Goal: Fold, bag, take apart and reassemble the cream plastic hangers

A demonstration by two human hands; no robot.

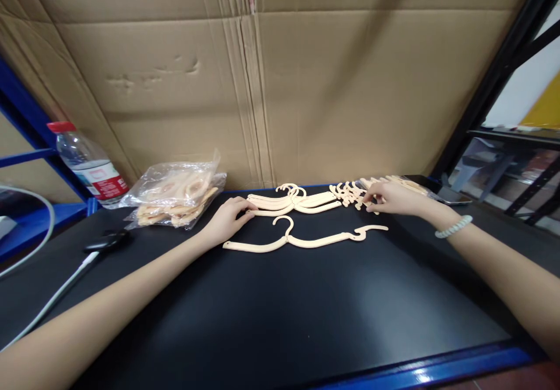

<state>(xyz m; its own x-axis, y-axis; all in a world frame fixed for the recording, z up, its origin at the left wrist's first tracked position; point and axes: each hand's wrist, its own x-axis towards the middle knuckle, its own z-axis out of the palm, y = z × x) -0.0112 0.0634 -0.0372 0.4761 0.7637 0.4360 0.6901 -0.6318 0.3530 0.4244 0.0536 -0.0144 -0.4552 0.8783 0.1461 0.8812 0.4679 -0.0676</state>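
Observation:
A cream hanger (262, 246) lies flat on the black table, its hook pointing away, with a small hooked piece (359, 234) at its right end. Behind it several like hangers (273, 204) lie in an overlapping stack. My left hand (230, 218) rests at the left end of that stack, fingertips pressed together at its edge; what they hold, if anything, is hidden. To the right of the stack is a pile of small cream hooked pieces (345, 192). My right hand (387, 198) is at the right side of this pile, thumb and fingers closed on one small piece.
Plastic-bagged cream parts (175, 194) lie at the back left, beside a red-capped bottle (94, 171). A black device (106, 241) with a white cable sits nearer. More cream parts and a phone (454, 195) are at the back right. Cardboard (350, 86) stands behind.

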